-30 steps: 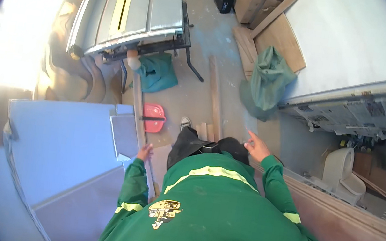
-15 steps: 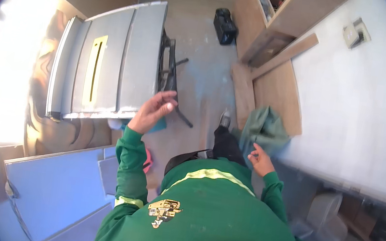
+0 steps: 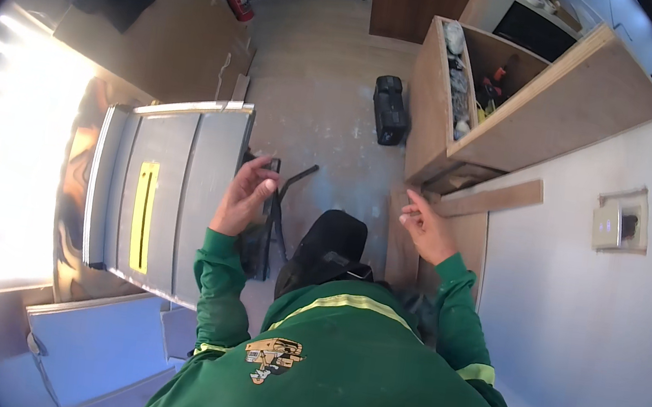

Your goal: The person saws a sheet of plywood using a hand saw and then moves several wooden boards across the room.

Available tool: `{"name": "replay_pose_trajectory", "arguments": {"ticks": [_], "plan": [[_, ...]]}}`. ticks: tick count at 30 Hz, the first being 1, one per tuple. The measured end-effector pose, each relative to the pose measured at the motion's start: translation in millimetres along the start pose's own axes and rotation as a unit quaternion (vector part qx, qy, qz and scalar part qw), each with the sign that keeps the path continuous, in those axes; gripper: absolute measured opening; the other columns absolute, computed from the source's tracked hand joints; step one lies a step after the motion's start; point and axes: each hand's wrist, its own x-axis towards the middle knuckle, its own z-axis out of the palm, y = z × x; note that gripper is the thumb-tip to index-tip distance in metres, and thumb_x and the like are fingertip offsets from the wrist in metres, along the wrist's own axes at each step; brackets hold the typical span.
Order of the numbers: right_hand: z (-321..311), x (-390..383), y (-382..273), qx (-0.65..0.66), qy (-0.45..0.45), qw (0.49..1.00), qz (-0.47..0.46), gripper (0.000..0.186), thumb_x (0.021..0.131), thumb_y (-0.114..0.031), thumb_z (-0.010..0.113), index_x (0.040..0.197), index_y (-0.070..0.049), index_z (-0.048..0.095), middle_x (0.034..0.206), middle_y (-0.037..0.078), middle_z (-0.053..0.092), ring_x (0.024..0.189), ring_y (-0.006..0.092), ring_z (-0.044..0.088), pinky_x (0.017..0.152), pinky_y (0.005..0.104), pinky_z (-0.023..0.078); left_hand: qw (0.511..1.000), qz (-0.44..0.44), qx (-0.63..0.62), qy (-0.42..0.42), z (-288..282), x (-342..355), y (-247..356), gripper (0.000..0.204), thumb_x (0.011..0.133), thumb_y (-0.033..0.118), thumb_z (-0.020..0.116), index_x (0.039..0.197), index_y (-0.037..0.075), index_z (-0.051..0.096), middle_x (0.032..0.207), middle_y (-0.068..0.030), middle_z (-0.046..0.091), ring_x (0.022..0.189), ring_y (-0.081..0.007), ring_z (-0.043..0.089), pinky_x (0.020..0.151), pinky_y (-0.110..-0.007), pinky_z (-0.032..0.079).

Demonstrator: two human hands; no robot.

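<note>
We see the grey table saw (image 3: 167, 191) filling the left middle of the frame, with a yellow insert (image 3: 143, 216) in its top; to the upper right stands a plywood cabinet (image 3: 520, 105) lying open, small tools inside it; a black tool case (image 3: 390, 110) sits on the floor at upper centre; a wooden strip (image 3: 491, 199) lies right of centre. Our left hand (image 3: 246, 197) is raised just beside the right edge of the saw, fingers loosely curled, holding nothing; our right hand (image 3: 426, 226) hangs near the strip, half open, empty.
</note>
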Motion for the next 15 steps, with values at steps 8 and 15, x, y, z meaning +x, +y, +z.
{"name": "replay_pose_trajectory", "arguments": {"ticks": [8,15], "plan": [[-13.2,201.9,20.1,-0.057,-0.067,0.996,-0.005,0.061,0.097,-0.022,0.067,0.150,-0.004,0.043,0.114,0.012,0.069,0.091,0.0226,0.069,0.085,0.0364,0.055,0.993,0.030,-0.019,0.117,-89.5,198.7,-36.5,0.069,0.102,0.033,0.066,0.154,0.001,0.033,0.122,-0.0135,0.061,0.112,-0.0234,0.063,0.102,-0.038,0.048],[-62.7,362.0,-66.1,-0.063,-0.086,0.993,0.057,0.061,0.096,-0.017,0.069,0.150,-0.003,0.044,0.113,0.012,0.069,0.091,0.0174,0.064,0.085,0.0323,0.054,0.992,0.036,0.029,0.117,-124.8,364.8,-9.8,0.068,0.100,0.029,0.069,0.151,-0.002,0.036,0.114,-0.0096,0.064,0.104,-0.0138,0.059,0.094,-0.029,0.049]]}}
